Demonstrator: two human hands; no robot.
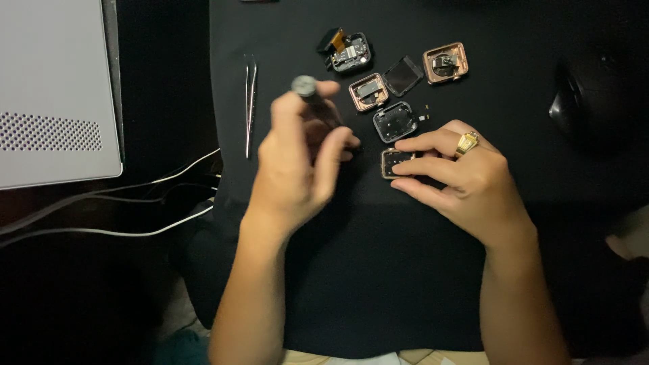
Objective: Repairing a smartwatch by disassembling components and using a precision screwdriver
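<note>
Gripping a small screwdriver (312,94) by its shaft, the left hand (301,159) is seen raised above a black work mat (378,270), its fingers closed around the tool and the metal cap end pointing away from the wearer. Just to its right, a gold-edged smartwatch case (393,162) is pinned flat to the mat under the fingertips of the right hand (466,182), on which a gold ring (466,143) is worn. Beyond the fingers, a dark watch case (395,122) is laid open, with a rose-gold case (368,92) and a loose black screen (403,75) just behind it. Farther back, a black case with an orange flex cable (345,51) and another rose-gold case (445,63) are set apart. Tweezers (251,105) are laid lengthwise at the mat's left edge, and a silver computer case (54,94) is seen at far left, white cables (108,203) trailing beneath it.
</note>
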